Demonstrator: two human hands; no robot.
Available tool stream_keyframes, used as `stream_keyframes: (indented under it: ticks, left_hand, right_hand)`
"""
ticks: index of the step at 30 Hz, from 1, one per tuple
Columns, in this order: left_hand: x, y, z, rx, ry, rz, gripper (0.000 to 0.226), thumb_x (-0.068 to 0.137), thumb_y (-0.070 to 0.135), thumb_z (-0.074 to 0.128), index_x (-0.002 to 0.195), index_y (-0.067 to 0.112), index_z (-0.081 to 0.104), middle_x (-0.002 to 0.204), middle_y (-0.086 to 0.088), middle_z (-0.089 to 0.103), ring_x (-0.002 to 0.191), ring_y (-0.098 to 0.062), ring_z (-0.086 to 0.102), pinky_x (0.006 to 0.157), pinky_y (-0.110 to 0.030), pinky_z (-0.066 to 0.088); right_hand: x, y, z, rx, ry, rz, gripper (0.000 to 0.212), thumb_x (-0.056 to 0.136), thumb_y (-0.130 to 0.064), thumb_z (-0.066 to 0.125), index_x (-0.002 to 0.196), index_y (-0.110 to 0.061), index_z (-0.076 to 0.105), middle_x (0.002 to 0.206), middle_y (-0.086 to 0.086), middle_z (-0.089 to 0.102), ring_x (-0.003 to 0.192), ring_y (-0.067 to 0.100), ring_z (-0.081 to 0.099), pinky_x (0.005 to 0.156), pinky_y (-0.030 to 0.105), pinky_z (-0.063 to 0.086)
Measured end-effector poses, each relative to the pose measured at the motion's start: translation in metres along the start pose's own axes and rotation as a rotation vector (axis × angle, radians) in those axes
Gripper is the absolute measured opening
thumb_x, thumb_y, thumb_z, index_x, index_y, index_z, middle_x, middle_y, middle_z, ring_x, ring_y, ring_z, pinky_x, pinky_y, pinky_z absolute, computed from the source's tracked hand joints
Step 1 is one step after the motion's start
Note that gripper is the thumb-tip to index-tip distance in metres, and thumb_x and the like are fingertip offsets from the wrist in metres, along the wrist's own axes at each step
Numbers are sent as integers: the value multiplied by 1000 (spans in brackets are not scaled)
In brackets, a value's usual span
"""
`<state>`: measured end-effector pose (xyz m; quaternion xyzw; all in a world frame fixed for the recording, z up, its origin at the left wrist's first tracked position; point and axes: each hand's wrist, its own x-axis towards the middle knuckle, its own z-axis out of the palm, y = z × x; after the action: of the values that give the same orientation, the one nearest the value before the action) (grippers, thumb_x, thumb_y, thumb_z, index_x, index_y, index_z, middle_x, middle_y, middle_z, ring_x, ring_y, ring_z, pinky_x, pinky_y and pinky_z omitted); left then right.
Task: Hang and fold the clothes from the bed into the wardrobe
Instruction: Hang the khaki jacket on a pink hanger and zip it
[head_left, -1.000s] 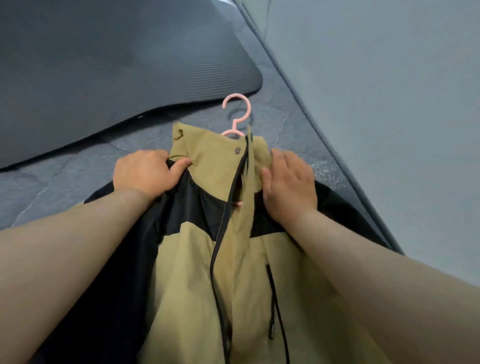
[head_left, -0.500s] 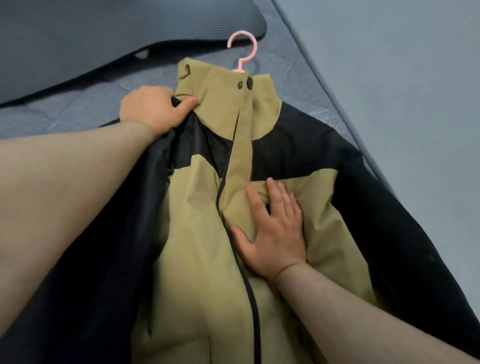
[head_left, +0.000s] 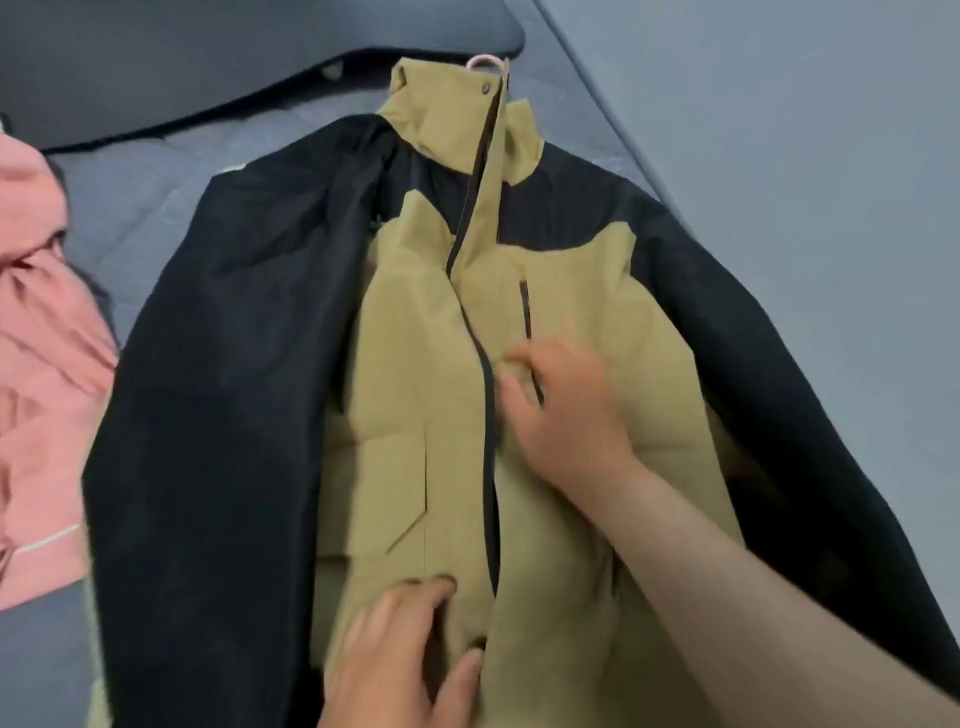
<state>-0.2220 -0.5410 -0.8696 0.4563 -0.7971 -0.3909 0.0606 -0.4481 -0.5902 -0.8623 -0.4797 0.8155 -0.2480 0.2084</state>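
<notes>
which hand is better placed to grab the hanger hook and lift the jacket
Right, probably. The right hand lies mid-chest on the jacket, nearer the pink hanger hook peeking out at the top; the left hand is down at the lower front.
</notes>
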Motion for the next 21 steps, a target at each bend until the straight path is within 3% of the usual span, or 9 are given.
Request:
stream_keyframes:
  ticks: [2, 4, 6, 9, 12, 16, 18, 19, 21]
  left_hand:
    - [-21, -8, 13, 88, -78, -55, 84, 49, 73, 53, 128, 45, 43, 115, 27, 43, 111, -10, 53, 84, -26, 45]
    - [-29, -5, 15, 98, -128, -160, 109, 46, 82, 51, 144, 48, 17, 139, 28, 22, 137, -6, 20, 111, -28, 26]
    - [-34, 0, 16, 147, -148, -201, 118, 52, 83, 57, 149, 45, 2, 151, 25, 5, 139, -4, 2, 116, -28, 12]
    - [-47, -1, 24, 263, -144, -127, 120, 59, 85, 53, 151, 36, -6, 157, 15, -4, 143, -10, -5, 118, -33, 8]
    - [-57, -8, 32, 309, -122, -56, 112, 68, 85, 43, 152, 33, -9, 160, 10, -16, 146, -12, -17, 120, -36, -1]
    - [-66, -16, 39, 319, -90, -35, 108, 73, 78, 48, 153, 31, -7, 157, 9, -23, 143, -9, -25, 118, -31, -9]
    - [-80, -20, 41, 287, 0, -46, 104, 68, 70, 65, 151, 29, 20, 161, 3, 6, 148, -16, 0, 119, -37, 8]
    - [-89, -23, 42, 260, 69, -61, 97, 62, 64, 75, 143, 26, 38, 152, 0, 28, 142, -21, 21, 116, -42, 22]
    - [-109, -29, 48, 233, 144, -91, 85, 49, 57, 85, 121, 21, 58, 122, -1, 48, 116, -23, 43, 100, -47, 41]
  right_hand:
    - [-74, -18, -7, 54, -186, 17, 6, 91, -37, 56, 89, -33, 61, 80, -19, 54, 78, -1, 49, 75, 20, 40]
    - [-125, -24, -3, -16, -252, 67, 21, 85, -53, 56, 98, -37, 60, 87, -21, 54, 83, -1, 50, 77, 19, 43]
    - [-149, -20, 6, -122, -236, 113, 40, 79, -62, 57, 110, -37, 56, 100, -20, 50, 95, 2, 47, 85, 19, 42]
    - [-163, -17, 12, -108, -250, 234, 31, 85, -44, 65, 109, -32, 50, 105, -14, 44, 98, 6, 45, 87, 19, 41]
    - [-171, -7, 10, 195, -106, 485, 4, 92, -28, 62, 92, -28, 58, 93, -11, 59, 87, 6, 57, 74, 20, 46]
    - [-176, 15, 5, 722, 151, 907, 8, 92, -24, 62, 96, -18, 61, 89, 3, 67, 86, 21, 64, 74, 35, 56]
    - [-189, 16, 11, 249, 194, 698, 6, 90, -15, 62, 91, -16, 56, 89, -1, 58, 84, 20, 58, 71, 28, 49]
    - [-195, 11, 13, -74, 226, 442, 11, 85, -7, 62, 86, -16, 56, 88, -2, 54, 83, 19, 55, 72, 27, 47]
    - [-206, 1, 22, -330, 68, -115, 22, 72, 5, 63, 82, -16, 64, 83, -2, 56, 79, 19, 52, 74, 28, 49]
